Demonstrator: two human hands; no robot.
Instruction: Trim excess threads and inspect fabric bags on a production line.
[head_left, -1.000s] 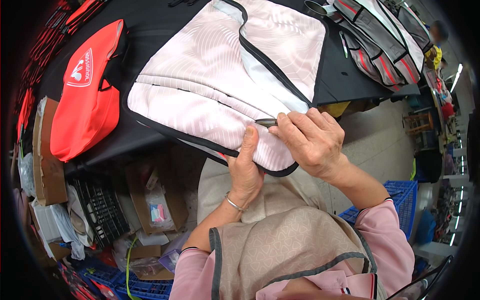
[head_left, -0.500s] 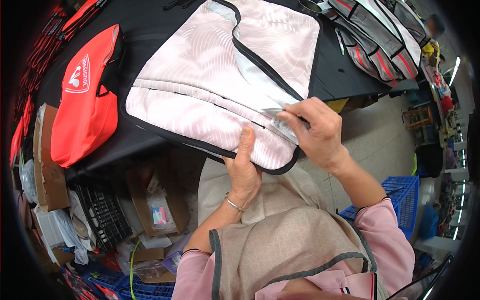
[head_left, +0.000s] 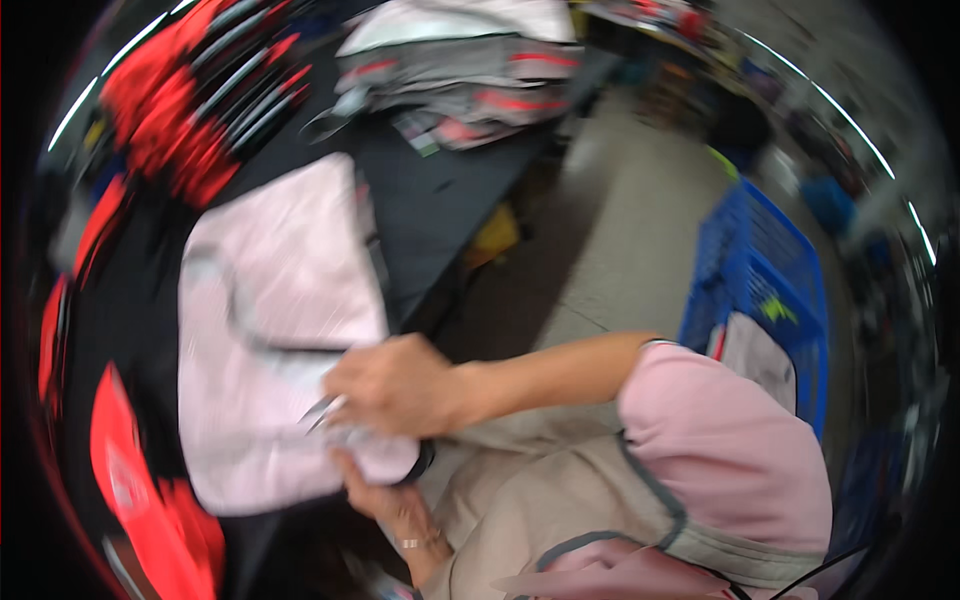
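Note:
A pale pink patterned fabric panel (head_left: 285,300) with black binding lies on the black-covered table, its near corner raised over my lap. My left hand (head_left: 385,500) grips that corner from the near side, its fingers mostly hidden under the fabric. Above it, my right hand (head_left: 400,385) is closed around small metal thread snips (head_left: 322,412). Two pointed blades stick out from the fingers, just over the panel's pink surface. Motion blur hides whether the tips touch the cloth.
Beyond the panel sits a stack of grey and red sewn pieces (head_left: 460,75). A red bag (head_left: 135,490) lies at the left, with more red and black pieces (head_left: 190,110) farther back. On the floor to my right stands a blue plastic crate (head_left: 755,235) with a grey piece in it.
The view has swung to the right, so the panel and both hands now appear farther left and lower. My left hand still grips the panel and my right hand keeps the snips.

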